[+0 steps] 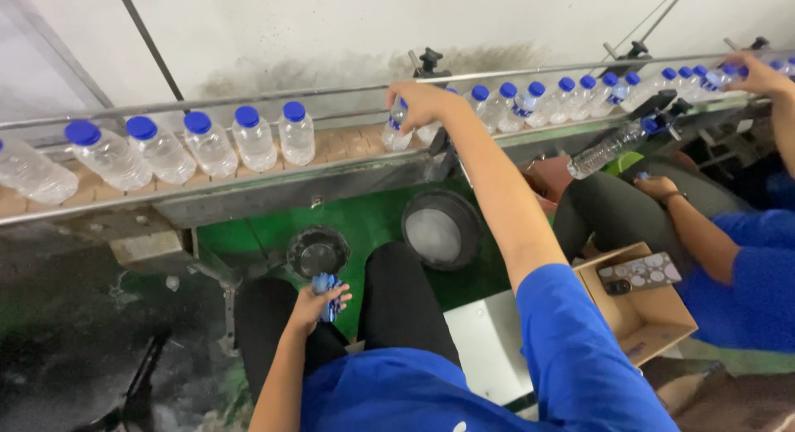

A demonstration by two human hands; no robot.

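Clear plastic bottle [396, 127] upright on the conveyor [248, 192], right hand [422, 103] clasped over its top, left hand [316, 304] down at the lap clutching blue labels [325, 284], capped bottles [207, 142] lined up leftward

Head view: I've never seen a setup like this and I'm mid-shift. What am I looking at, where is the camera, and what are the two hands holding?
The camera sits on a seated person's head and looks down past their blue shirt and dark trousers. In front runs a conveyor, a long belt between metal rails, carrying clear plastic bottles with blue caps. The person's right hand reaches out and closes on one bottle on the belt. The left hand rests by the knee, its grip around a small bunch of blue pieces; what they are is too small to tell. On the right sits a co-worker in blue, one hand at the belt, a bottle lying on their lap. A cardboard box stands between the two people.
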